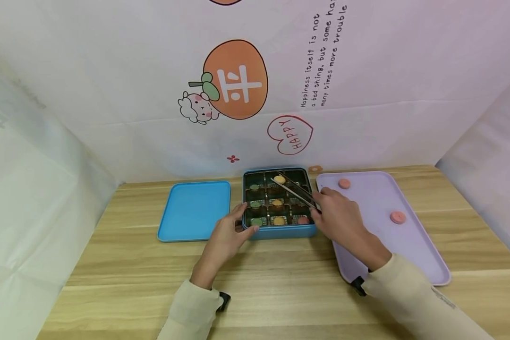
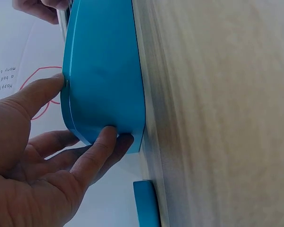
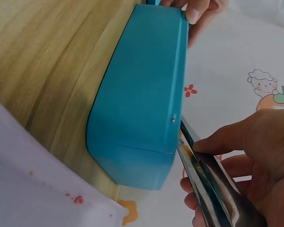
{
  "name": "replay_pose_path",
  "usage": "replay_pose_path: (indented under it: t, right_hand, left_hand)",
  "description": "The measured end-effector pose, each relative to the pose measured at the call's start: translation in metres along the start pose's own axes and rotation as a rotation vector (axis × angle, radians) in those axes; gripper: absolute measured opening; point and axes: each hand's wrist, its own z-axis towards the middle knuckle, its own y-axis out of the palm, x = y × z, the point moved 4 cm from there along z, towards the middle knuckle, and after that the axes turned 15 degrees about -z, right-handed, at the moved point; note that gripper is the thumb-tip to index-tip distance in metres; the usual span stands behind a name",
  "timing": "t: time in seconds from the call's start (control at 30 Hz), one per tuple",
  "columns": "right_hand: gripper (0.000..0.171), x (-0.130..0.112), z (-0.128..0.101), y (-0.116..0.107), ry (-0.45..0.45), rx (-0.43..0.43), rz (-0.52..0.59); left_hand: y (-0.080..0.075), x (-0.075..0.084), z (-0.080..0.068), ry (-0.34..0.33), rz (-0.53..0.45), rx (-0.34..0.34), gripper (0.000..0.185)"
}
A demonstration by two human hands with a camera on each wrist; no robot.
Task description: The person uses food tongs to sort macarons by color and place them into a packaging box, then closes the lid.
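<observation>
A blue tin box (image 1: 284, 232) with a divided dark insert stands at the back middle of the table. My left hand (image 1: 226, 238) grips its front left corner, thumb on the front rim and fingers against the side. In my right hand (image 1: 340, 216) are metal tongs (image 1: 298, 194), reaching over the box from the right. Their tips are around a yellow macaron-like cookie (image 1: 279, 180) at the back middle compartment; whether it touches the bottom I cannot tell. Green cookies (image 1: 257, 221) lie in the left column, yellow ones (image 1: 279, 221) in the middle, a pink one (image 1: 303, 220) at front right.
Right of the box lies a lilac tray (image 1: 378, 198) carrying two pink cookies, one near the back (image 1: 344, 183), one near the right edge (image 1: 397, 217). A blue lid (image 1: 197, 210) lies flat to the left. A printed white cloth (image 1: 153, 85) hangs behind the table.
</observation>
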Motion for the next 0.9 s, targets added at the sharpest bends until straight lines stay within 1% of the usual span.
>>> replay_pose_path:
  t: [0.2, 0.27, 0.57, 0.9]
  right_hand:
    - [0.008, -0.002, 0.008, 0.007, 0.000, -0.037, 0.000]
    - [0.008, -0.003, 0.009, 0.007, 0.002, -0.035, 0.000]
    - [0.023, -0.005, 0.012, 0.009, 0.004, -0.052, 0.003]
    - [0.023, -0.005, 0.010, 0.008, 0.012, -0.054, 0.007]
  left_hand:
    - [0.001, 0.000, 0.000, -0.009, 0.001, 0.004, 0.077]
    - [0.001, 0.000, 0.000, -0.008, 0.007, 0.007, 0.077]
    - [0.000, 0.000, 0.000, 0.002, 0.008, 0.002, 0.076]
    - [-0.001, 0.000, 0.000, 0.007, 0.014, 0.004, 0.075]
